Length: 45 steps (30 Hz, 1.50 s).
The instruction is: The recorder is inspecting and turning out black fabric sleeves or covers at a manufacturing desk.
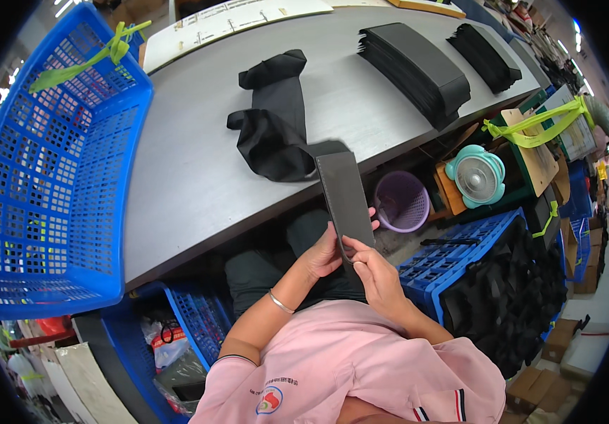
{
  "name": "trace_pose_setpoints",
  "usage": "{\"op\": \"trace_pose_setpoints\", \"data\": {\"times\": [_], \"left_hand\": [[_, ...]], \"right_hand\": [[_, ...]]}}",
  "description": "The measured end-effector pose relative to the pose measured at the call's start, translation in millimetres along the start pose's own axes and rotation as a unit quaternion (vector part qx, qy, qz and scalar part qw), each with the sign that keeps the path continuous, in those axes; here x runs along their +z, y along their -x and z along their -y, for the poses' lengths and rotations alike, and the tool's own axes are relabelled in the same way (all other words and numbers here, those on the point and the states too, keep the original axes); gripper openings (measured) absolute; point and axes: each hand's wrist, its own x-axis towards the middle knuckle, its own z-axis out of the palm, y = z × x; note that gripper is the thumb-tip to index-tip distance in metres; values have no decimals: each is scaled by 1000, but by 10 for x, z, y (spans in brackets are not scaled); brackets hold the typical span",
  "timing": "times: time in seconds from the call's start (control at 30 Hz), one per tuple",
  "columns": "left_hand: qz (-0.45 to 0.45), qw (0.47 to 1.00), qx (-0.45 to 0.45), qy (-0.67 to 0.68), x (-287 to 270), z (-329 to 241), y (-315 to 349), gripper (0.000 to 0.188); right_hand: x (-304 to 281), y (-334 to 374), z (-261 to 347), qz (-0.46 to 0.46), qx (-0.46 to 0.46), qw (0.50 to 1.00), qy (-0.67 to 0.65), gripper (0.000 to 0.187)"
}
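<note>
Over the table's front edge I hold a flat, dark grey rectangular panel (345,191) with a stitched long edge. My left hand (327,253) is closed round its near part, thumb in front and fingertips showing past the far side. My right hand (375,274) pinches the panel's lower end between thumb and fingers. Beyond the panel's top end, a loose, crumpled length of black fabric (276,145) lies on the grey table (184,162). Whether the fabric is joined to the panel I cannot tell.
A large blue basket (61,162) stands at the table's left. Stacks of black panels, one large (417,67) and one smaller (485,60), lie at the far right. Below the table edge are a purple bin (401,201), a turquoise fan (475,175) and a blue crate (428,272) with black pieces.
</note>
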Motion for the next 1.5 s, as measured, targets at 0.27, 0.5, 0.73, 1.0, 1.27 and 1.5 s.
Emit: {"op": "trace_pose_setpoints", "data": {"times": [0.27, 0.5, 0.73, 1.0, 1.27, 1.5], "left_hand": [[-185, 980, 33, -67, 391, -339, 34, 33], [-238, 907, 215, -275, 443, -399, 202, 37], [-399, 763, 300, -411, -334, -1592, -67, 66], [-187, 892, 139, -388, -207, -1948, -124, 58], [-183, 888, 87, -413, 27, -1710, -151, 37], [-250, 661, 228, -670, 376, -1496, -63, 26]], "right_hand": [[-41, 10, -17, -148, 53, 987, 45, 32], [80, -202, -77, -43, 166, 962, -213, 51], [-68, -507, -220, 68, 111, 979, -159, 38], [81, -710, -325, -88, 173, 960, -200, 34], [112, -472, -25, -79, -58, 924, 369, 46], [156, -554, 84, -80, -83, 891, 439, 55]]}}
